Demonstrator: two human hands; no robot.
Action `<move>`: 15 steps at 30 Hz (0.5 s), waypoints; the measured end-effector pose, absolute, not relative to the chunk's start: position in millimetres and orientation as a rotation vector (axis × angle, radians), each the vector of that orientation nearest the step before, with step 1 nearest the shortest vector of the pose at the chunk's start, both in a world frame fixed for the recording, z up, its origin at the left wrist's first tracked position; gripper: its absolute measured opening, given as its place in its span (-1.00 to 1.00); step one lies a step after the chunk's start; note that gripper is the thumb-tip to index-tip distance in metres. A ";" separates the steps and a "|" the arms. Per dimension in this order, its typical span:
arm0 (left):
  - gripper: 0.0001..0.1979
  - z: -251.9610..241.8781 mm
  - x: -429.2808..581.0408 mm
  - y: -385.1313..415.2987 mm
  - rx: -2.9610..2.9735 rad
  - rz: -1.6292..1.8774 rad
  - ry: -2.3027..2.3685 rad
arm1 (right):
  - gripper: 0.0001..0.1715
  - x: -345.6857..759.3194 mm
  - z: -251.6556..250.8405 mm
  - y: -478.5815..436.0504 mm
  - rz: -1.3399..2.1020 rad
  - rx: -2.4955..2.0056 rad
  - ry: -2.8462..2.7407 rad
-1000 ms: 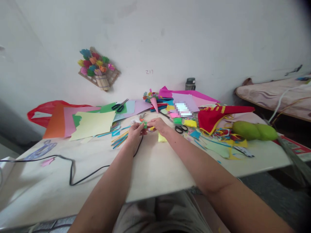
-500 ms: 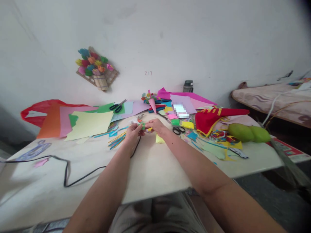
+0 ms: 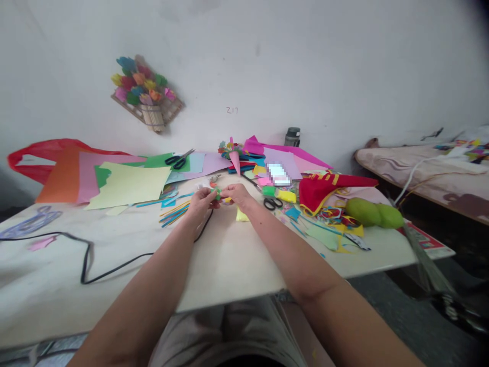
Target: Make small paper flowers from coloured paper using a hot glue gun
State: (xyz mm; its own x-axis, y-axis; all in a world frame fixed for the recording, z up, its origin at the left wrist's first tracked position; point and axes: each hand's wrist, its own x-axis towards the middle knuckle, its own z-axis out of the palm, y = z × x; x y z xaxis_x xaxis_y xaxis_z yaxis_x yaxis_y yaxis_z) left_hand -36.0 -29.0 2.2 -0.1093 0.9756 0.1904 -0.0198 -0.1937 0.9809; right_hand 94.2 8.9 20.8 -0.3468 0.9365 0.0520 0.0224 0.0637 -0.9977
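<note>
My left hand [image 3: 202,201] and my right hand [image 3: 237,195] meet above the middle of the table. A small green paper piece [image 3: 217,193] is pinched between the fingers of both; its exact shape is too small to make out. Left of my left hand lie thin blue and yellow paper strips [image 3: 174,215]. Just under my right wrist a yellow packet [image 3: 241,216] rests on the table, partly covered. Black-handled scissors [image 3: 272,204] lie to the right of my right hand, near a green and yellow packet [image 3: 286,196].
Coloured paper sheets [image 3: 130,183] and a second pair of scissors [image 3: 179,160] lie at the back left. A pink paper cone with flowers [image 3: 235,162] stands behind my hands. A black cable [image 3: 89,257] crosses the left side. Green fruits [image 3: 362,211] and scraps lie right.
The view has turned slightly to the right, so the things on the table appear shifted left. Both hands still pinch the green piece together, in nearly the same pose.
</note>
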 end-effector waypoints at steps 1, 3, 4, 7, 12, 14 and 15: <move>-0.65 2.4 -35.8 -29.3 1.275 1.448 1.170 | -0.88 93.9 20.6 8.5 1.398 -0.998 -1.515; -0.65 2.5 -35.7 -29.6 1.266 1.454 1.174 | -0.88 93.3 19.9 8.0 1.404 -0.983 -1.506; -0.65 2.3 -35.6 -29.6 1.259 1.457 1.173 | -0.87 93.0 19.7 7.9 1.411 -0.974 -1.501; -0.65 1.2 -36.1 -28.5 1.238 1.475 1.164 | -0.86 92.9 20.4 7.4 1.419 -0.963 -1.497; -0.65 -0.4 -37.8 -27.1 1.247 1.474 1.152 | -0.88 93.7 24.6 6.3 1.428 -0.976 -1.497; -0.65 -0.4 -38.4 -27.5 1.248 1.467 1.137 | -0.87 93.6 24.2 7.4 1.418 -0.984 -1.498; -0.64 -0.4 -38.6 -27.8 1.240 1.461 1.137 | -0.87 93.5 23.3 8.4 1.411 -0.981 -1.495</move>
State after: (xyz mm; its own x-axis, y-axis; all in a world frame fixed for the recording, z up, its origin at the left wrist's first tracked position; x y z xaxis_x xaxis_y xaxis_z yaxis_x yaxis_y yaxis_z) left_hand -38.6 -27.8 -0.4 -0.1122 0.9765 0.1840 -0.0617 -0.1917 0.9795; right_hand 93.5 8.4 23.3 -0.3436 0.9373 0.0590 -0.0042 0.0613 -0.9981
